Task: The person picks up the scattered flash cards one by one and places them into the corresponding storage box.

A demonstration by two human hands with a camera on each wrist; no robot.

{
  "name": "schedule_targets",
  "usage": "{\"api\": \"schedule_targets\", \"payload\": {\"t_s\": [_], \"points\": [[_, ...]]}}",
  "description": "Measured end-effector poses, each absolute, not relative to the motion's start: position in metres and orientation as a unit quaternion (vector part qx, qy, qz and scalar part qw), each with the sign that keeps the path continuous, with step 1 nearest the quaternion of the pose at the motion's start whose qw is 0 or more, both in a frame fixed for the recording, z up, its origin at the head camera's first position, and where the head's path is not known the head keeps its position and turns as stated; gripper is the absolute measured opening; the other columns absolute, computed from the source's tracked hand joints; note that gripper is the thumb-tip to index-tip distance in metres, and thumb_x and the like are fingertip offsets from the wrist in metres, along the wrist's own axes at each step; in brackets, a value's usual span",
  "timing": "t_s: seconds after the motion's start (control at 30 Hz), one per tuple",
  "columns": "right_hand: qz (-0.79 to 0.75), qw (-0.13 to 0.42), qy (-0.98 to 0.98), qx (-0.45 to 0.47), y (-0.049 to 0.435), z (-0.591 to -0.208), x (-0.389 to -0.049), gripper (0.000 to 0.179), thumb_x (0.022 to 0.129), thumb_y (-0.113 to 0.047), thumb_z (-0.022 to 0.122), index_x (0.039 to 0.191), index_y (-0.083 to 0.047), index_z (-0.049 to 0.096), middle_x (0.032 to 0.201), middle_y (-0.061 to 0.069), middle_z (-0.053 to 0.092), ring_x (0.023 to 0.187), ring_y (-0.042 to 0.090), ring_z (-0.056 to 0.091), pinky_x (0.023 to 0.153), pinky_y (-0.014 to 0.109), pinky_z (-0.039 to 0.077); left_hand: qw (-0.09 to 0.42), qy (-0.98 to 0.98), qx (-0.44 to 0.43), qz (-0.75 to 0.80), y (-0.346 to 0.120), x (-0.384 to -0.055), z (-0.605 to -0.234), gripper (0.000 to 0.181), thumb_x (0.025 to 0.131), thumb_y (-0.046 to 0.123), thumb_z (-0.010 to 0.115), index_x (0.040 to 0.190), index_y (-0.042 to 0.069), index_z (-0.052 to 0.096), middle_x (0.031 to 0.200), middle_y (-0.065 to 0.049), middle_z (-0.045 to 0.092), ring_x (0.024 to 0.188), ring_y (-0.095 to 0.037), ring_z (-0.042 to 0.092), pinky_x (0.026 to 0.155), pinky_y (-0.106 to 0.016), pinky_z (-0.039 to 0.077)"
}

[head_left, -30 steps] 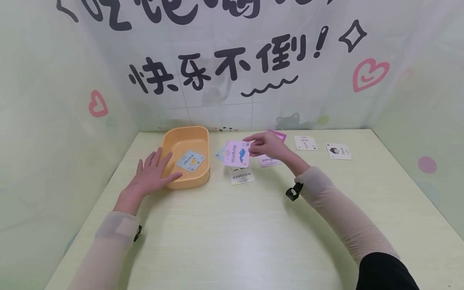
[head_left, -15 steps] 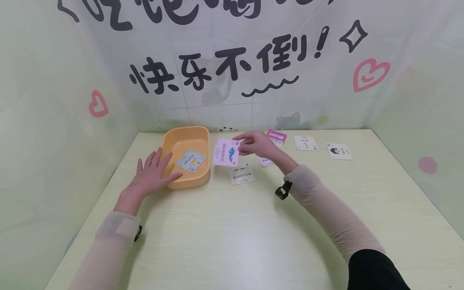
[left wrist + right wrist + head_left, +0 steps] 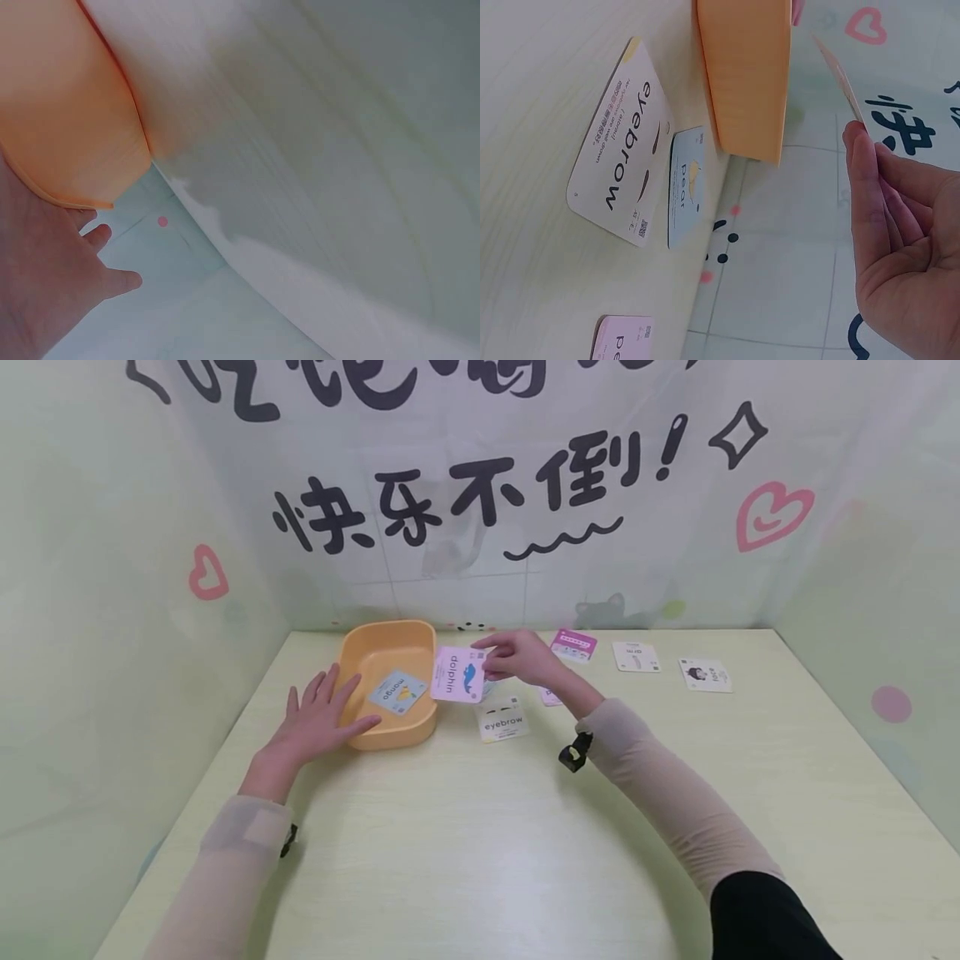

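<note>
My right hand (image 3: 525,658) pinches the edge of a pink dolphin card (image 3: 457,675), raised at the right rim of an orange tray (image 3: 431,731). In the right wrist view this card (image 3: 840,79) shows nearly edge-on between thumb and fingers. Inside the tray lies a blue mango card (image 3: 398,692). My left hand (image 3: 311,722) rests on the tray's left rim with its fingers spread; the left wrist view shows this hand (image 3: 60,277) against the tray's side (image 3: 82,127). Below the dolphin card, a white eyebrow card (image 3: 502,722) and a blue pear card (image 3: 686,184) lie on the table.
A magenta card (image 3: 574,645), a white arm card (image 3: 636,657) and a white face card (image 3: 705,675) lie toward the back right of the table (image 3: 480,843). Another pink card (image 3: 550,697) is partly hidden by my right forearm. A printed curtain (image 3: 480,552) hangs behind.
My right hand has moved left with the dolphin card, from above the pear and eyebrow cards to the tray's right rim. The magenta card is now uncovered. My left hand stays put.
</note>
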State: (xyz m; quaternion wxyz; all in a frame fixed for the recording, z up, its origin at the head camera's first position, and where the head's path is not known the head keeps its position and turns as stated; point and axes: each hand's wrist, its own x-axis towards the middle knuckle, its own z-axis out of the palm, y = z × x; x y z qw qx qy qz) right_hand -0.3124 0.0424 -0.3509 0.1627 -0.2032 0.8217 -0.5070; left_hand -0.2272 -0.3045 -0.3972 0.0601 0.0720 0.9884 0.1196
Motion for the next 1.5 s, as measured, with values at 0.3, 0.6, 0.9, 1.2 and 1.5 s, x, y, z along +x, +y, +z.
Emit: {"api": "schedule_targets", "payload": {"t_s": [0.3, 0.6, 0.9, 1.2, 1.5], "points": [[-0.513, 0.166, 0.817, -0.206, 0.031, -0.35, -0.314, 0.039, 0.095, -0.001, 0.063, 0.134, -0.002, 0.061, 0.111, 0.023, 0.071, 0.099, 0.035, 0.073, 0.077, 0.029, 0.062, 0.053, 0.989, 0.074, 0.119, -0.302, -0.226, -0.396, 0.099, 0.09, 0.076, 0.044, 0.162, 0.016, 0.011, 0.167, -0.021, -0.009, 0.152, -0.05, -0.002, 0.114, -0.076, -0.009], [-0.515, 0.171, 0.816, -0.2, 0.013, -0.345, -0.314, 0.04, 0.096, -0.002, 0.063, 0.135, -0.004, 0.06, 0.111, 0.022, 0.072, 0.099, 0.035, 0.073, 0.081, 0.032, 0.062, 0.06, 0.989, 0.07, 0.114, -0.303, -0.224, -0.396, 0.098, 0.091, 0.075, 0.043, 0.162, 0.016, 0.01, 0.167, -0.021, -0.01, 0.152, -0.05, -0.003, 0.114, -0.075, -0.009], [-0.511, 0.171, 0.816, -0.208, -0.008, -0.341, -0.314, 0.04, 0.095, -0.003, 0.064, 0.135, -0.004, 0.061, 0.116, 0.021, 0.072, 0.095, 0.027, 0.074, 0.079, 0.03, 0.062, 0.059, 0.989, 0.067, 0.117, -0.303, -0.224, -0.396, 0.099, 0.09, 0.077, 0.044, 0.162, 0.016, 0.011, 0.167, -0.02, -0.01, 0.151, -0.05, -0.002, 0.114, -0.075, -0.01], [-0.511, 0.165, 0.812, -0.231, -0.028, -0.347, -0.317, 0.039, 0.093, 0.003, 0.062, 0.132, 0.002, 0.061, 0.104, 0.025, 0.073, 0.075, 0.015, 0.07, 0.081, 0.034, 0.062, 0.066, 0.989, 0.067, 0.115, -0.302, -0.224, -0.393, 0.099, 0.09, 0.077, 0.041, 0.162, 0.018, 0.008, 0.167, -0.02, -0.012, 0.152, -0.05, -0.004, 0.114, -0.075, -0.01], [-0.491, 0.166, 0.821, -0.242, -0.044, -0.353, -0.318, 0.038, 0.093, 0.003, 0.064, 0.131, 0.002, 0.061, 0.105, 0.024, 0.072, 0.093, 0.035, 0.074, 0.072, 0.024, 0.061, 0.071, 0.989, 0.061, 0.116, -0.304, -0.226, -0.396, 0.1, 0.089, 0.079, 0.041, 0.162, 0.018, 0.009, 0.167, -0.02, -0.012, 0.152, -0.05, -0.004, 0.114, -0.075, -0.01]]}}
